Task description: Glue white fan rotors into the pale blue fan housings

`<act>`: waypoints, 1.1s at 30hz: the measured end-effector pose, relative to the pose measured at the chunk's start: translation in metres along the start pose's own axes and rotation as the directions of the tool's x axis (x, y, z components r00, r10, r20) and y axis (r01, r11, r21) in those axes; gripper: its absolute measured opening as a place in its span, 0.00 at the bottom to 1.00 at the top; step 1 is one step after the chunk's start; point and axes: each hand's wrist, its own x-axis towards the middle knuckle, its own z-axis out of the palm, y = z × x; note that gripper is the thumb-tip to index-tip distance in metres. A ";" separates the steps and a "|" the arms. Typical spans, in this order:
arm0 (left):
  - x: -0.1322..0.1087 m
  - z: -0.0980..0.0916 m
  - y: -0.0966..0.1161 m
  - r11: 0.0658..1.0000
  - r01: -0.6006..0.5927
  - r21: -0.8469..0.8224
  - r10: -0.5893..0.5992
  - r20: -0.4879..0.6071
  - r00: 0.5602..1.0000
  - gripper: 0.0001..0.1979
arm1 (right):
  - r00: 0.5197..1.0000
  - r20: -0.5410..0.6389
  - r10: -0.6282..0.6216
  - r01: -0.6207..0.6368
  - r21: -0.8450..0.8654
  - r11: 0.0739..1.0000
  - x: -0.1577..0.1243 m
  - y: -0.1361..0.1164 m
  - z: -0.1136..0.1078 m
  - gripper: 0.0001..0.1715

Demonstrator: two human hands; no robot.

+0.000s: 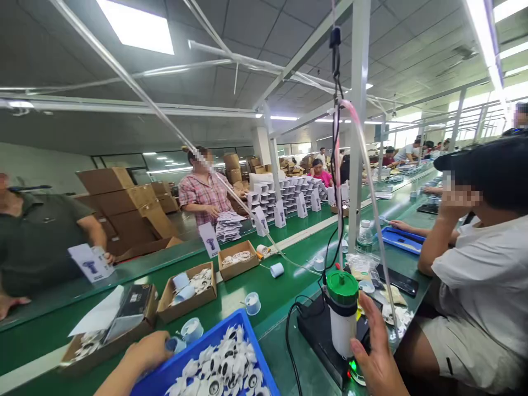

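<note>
The left hand (144, 352) is curled narrowly around a small blue-edged roll (175, 345), just by the near rim of a blue crate (243, 320), whose heaped white parts (225, 366) probably sit there to stay within easy reach. At the near right, the right hand (377, 352) is open with its fingers spread, just beside a green-capped white bottle (342, 313) standing on a black base (317, 341), likely set close for quick use
</note>
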 end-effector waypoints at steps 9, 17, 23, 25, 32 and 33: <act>-0.128 -0.032 -0.031 0.777 0.018 -0.630 -0.171 -0.183 0.968 0.25 | 0.893 0.354 0.278 -0.406 0.369 0.836 -0.007 0.005 0.012 0.41; -0.262 0.001 0.105 0.647 -0.308 -0.697 0.346 -0.091 0.934 0.28 | 0.548 0.836 0.029 -0.783 0.501 0.369 0.012 -0.088 0.070 0.49; -0.263 0.002 0.165 0.732 -0.322 -0.600 0.354 -0.069 0.933 0.33 | 0.498 0.864 -0.072 -0.844 0.502 0.189 -0.002 -0.147 0.125 0.44; -0.263 0.000 0.171 0.714 -0.314 -0.625 0.366 -0.048 0.929 0.28 | 0.525 0.849 -0.058 -0.826 0.525 0.203 -0.009 -0.157 0.132 0.42; -0.266 -0.002 0.176 0.623 -0.308 -0.719 0.375 -0.071 0.924 0.16 | 0.553 0.831 -0.067 -0.789 0.548 0.280 -0.023 -0.164 0.130 0.30; -0.266 -0.002 0.177 0.614 -0.299 -0.731 0.376 -0.062 0.925 0.16 | 0.551 0.832 -0.066 -0.786 0.544 0.292 -0.023 -0.164 0.129 0.29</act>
